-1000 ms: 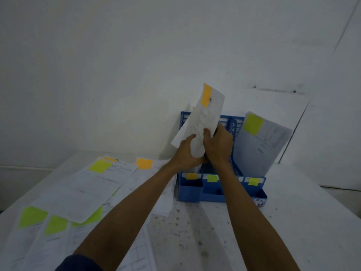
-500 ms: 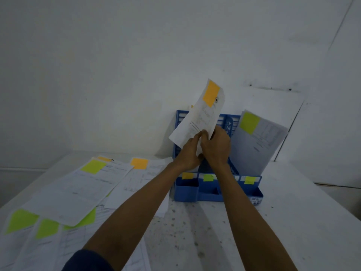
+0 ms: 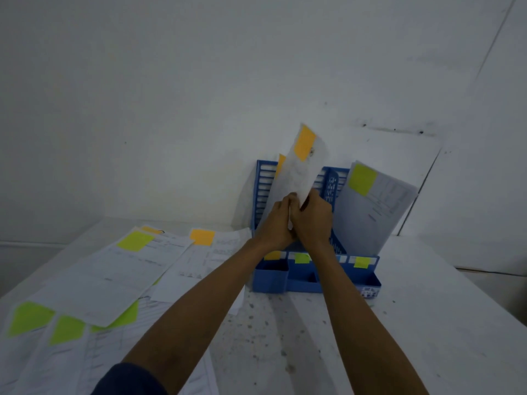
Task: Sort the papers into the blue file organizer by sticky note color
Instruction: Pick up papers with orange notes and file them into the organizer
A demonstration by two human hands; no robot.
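Note:
A blue file organizer (image 3: 302, 283) stands at the back of the table, with orange, green and yellow labels on its front. My left hand (image 3: 278, 223) and my right hand (image 3: 313, 220) together grip the lower edge of a white paper with an orange sticky note (image 3: 302, 163). The paper stands upright in the organizer's left slot, in front of another orange-tagged sheet (image 3: 281, 163). A paper with a yellow sticky note (image 3: 373, 206) leans in the right slot.
Loose papers (image 3: 114, 269) lie spread over the left half of the white table (image 3: 427, 323), tagged with green, yellow and orange notes. One orange-noted sheet (image 3: 202, 238) lies next to the organizer. A white wall rises right behind the organizer.
The orange-noted paper has gone from tilted above the organizer to more upright and lower into the left slot. Both hands moved down with it.

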